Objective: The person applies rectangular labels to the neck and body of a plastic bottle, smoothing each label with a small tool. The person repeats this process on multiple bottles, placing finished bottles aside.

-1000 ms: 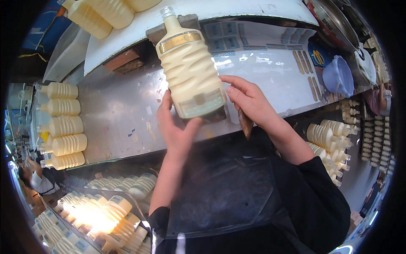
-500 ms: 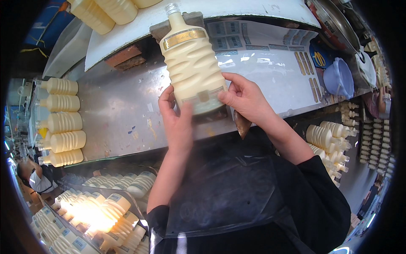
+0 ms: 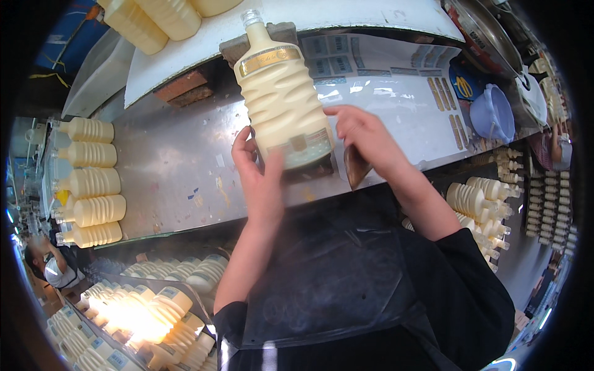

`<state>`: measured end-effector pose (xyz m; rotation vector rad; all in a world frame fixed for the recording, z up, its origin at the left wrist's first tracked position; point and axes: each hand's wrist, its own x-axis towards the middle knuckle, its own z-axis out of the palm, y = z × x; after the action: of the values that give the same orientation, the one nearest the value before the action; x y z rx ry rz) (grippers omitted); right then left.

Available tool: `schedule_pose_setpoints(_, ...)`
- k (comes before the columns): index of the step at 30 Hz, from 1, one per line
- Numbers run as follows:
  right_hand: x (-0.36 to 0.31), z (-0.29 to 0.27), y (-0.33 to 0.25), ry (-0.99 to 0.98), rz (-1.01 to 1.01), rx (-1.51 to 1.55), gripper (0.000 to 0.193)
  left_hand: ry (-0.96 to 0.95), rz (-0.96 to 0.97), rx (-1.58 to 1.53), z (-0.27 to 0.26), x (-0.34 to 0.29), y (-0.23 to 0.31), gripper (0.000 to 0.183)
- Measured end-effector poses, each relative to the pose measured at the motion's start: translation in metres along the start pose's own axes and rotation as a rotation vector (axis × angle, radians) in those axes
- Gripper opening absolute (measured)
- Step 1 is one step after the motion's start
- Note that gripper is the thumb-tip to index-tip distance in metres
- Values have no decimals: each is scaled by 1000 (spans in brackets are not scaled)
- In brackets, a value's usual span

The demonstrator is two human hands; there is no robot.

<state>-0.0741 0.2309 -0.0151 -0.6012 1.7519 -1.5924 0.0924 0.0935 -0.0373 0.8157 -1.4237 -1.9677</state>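
A cream-coloured ribbed bottle (image 3: 281, 102) with a clear neck leans back against a dark block (image 3: 281, 31) on the metal bench. A gold label (image 3: 270, 60) crosses its shoulder, and a transparent label (image 3: 299, 147) wraps the front near its base. My left hand (image 3: 258, 182) grips the bottle's lower left side, fingers behind and thumb, slightly blurred, in front. Beside the lower right side is my right hand (image 3: 366, 139), index finger reaching to the bottle's edge. Its other fingers are curled round a flat brown pointed piece (image 3: 355, 168), which sticks out under the palm.
Label sheets (image 3: 390, 93) cover the bench's right half, with a lilac bucket (image 3: 493, 114) at its end. Cream bottles (image 3: 93, 181) lie in a row at left; more fill crates (image 3: 154, 309) below. A white shelf (image 3: 352, 15) overhangs the far side, with bricks (image 3: 182, 88) beneath.
My right thumb has come off the bottle's lower label, and that hand has shifted slightly right with its fingers more curled. My left hand and the bottle stay nearly in place.
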Motion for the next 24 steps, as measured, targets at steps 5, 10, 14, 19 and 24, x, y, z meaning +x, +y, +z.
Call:
schedule_pose_setpoints(5, -5, -2, -34, 4, -80, 17, 19, -62, 126, 221, -1, -3, -7, 93)
schedule_pose_setpoints(10, -7, 21, -58, -112, -654, -738, 29, -45, 139, 254, 2, -4, -3, 95)
schedule_pose_setpoints(14, -11, 24, -67, -10, -902, -822, 34, -54, 169, 349, -5, -1, -12, 98)
schedule_pose_setpoints(19, -20, 26, -67, 19, -947, -988, 38, -34, 180, 331, -6, 0, -15, 95)
schedule_pose_setpoints(24, -33, 36, -49, -147, -1168, -942, 33, -40, 52, -55, -5, 1, -7, 67)
